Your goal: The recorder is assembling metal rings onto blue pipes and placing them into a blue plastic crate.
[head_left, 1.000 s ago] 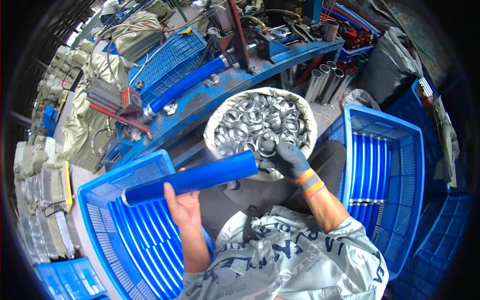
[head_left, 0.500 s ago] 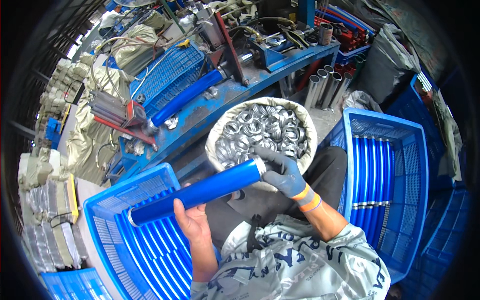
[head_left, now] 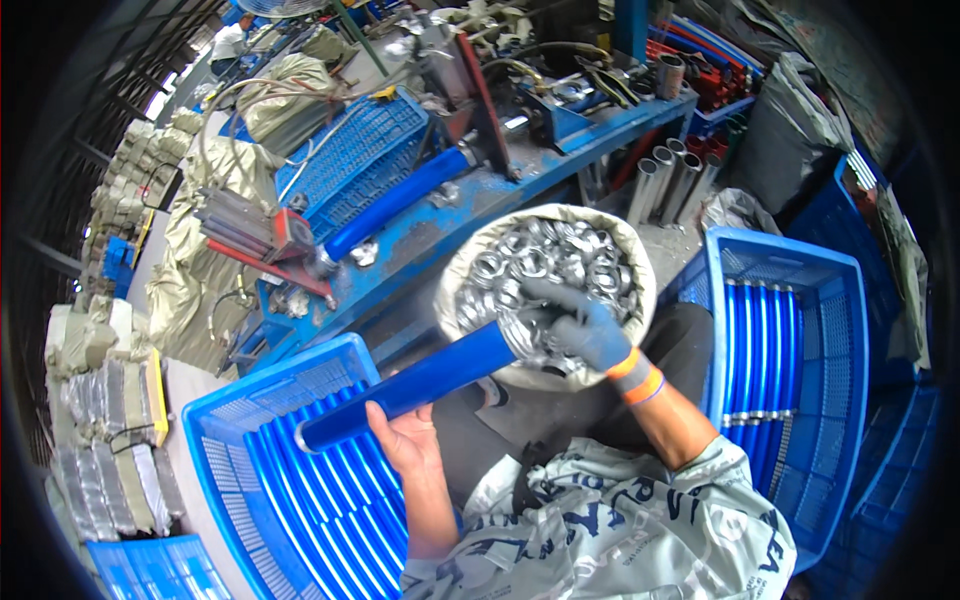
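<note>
One blue tube (head_left: 415, 385) is slanting just in front of the pale tub (head_left: 450, 285) of metal rings (head_left: 545, 262), the left hand (head_left: 408, 440) gripping it with curled fingers. Over the tub's near side, the right hand (head_left: 592, 335) is half-bending its fingers by the tube's end, any grip being indeterminable.

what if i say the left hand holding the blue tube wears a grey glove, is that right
Not quite: the left hand holding the blue tube is bare; the head view shows the grey glove on the right hand.
</note>
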Tool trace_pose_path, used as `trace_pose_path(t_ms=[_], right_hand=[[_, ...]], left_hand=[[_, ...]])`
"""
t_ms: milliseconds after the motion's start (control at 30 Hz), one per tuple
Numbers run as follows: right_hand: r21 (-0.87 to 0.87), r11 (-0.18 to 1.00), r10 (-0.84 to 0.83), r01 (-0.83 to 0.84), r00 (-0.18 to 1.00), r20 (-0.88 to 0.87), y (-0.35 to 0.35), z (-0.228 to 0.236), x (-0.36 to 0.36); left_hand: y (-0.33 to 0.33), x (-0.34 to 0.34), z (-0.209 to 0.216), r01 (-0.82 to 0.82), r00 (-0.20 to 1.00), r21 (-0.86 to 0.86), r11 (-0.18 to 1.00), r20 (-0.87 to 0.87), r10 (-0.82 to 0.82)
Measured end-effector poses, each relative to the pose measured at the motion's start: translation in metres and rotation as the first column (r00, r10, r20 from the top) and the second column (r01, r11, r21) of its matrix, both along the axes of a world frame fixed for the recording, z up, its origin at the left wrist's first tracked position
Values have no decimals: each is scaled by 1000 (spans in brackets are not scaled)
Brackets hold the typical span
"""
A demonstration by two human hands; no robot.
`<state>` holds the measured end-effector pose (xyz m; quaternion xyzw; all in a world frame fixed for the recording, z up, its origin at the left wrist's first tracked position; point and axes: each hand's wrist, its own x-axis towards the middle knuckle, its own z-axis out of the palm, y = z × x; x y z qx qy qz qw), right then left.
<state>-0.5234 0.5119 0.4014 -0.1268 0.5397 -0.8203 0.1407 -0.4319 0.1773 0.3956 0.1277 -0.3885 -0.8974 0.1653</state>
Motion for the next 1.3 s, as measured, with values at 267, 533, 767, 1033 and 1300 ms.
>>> trace_pose_path(t_ms=[267, 533, 767, 1033, 1300], right_hand=[[577, 664, 57, 475, 738, -673, -129, 3, -241], [631, -108, 474, 768, 597, -647, -254, -37, -404], [331, 578, 130, 746, 316, -940, -183, 5, -288], [-445, 485, -830, 753, 557, 37, 125, 9, -87], [-234, 454, -862, 860, 490, 131, 192, 9, 118]], left_hand=[[-89, 8, -26, -98, 995, 143, 985, -18, 102], [-147, 101, -11, -336, 941, 49, 941, -20, 337], [-158, 77, -29, -352, 936, -26, 935, -4, 352], [-14, -195, -37, 155, 988, -3, 988, 25, -155], [-37, -454, -91, -91, 982, 115, 989, 173, 70]])
